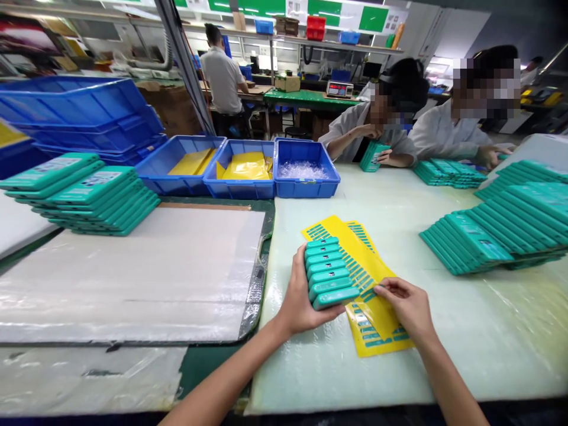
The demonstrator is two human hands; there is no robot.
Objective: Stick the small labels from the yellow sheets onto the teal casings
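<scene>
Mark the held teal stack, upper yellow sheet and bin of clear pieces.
Held teal stack (329, 274), head view: narrow side of a middle piece.
Upper yellow sheet (367, 264), head view: bare patch beside teal strips (361, 278).
Bin of clear pieces (295, 189), head view: front wall.

Teal cases (329, 273), yellow sheets (377, 269) with rows of teal strips, blue bins (242, 188).

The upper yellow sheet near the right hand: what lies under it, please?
Under the upper yellow sheet, a second yellow sheet with green strips shows at the top right and bottom. Its middle is covered, so what it bears cannot be seen.
</scene>
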